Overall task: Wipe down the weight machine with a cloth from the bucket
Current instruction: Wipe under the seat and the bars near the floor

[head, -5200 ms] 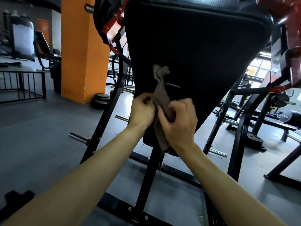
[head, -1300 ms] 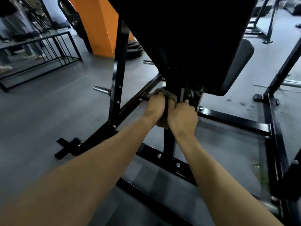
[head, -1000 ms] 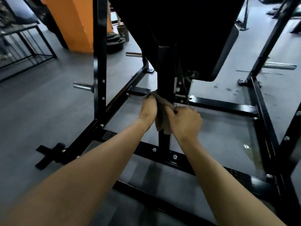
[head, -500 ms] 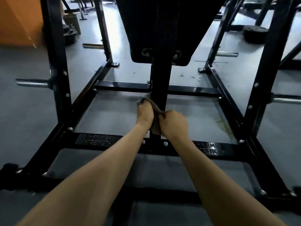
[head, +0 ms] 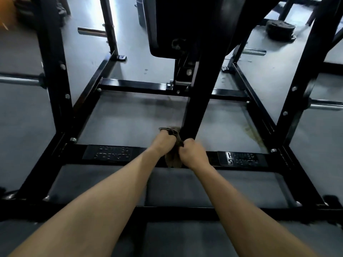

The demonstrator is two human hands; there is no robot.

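A brown cloth (head: 173, 159) is wrapped round the foot of the black centre post (head: 199, 101) of the weight machine, just above the base crossbar (head: 111, 154). My left hand (head: 164, 144) grips the cloth on the post's left side. My right hand (head: 193, 152) grips it on the right side, fingers curled. A loose end of cloth hangs between my wrists over the crossbar. The black pad (head: 193, 25) sits above the post. No bucket is in view.
Black frame uprights stand at left (head: 53, 76) and right (head: 304, 76), with chrome plate pegs (head: 18, 80) sticking out sideways. A rear crossbar (head: 133, 86) runs behind the post. A weight plate (head: 279, 29) lies on the grey floor at the far right.
Both hands have slid the cloth down the centre post from under the pad to its foot by the base crossbar. My view has tilted lower.
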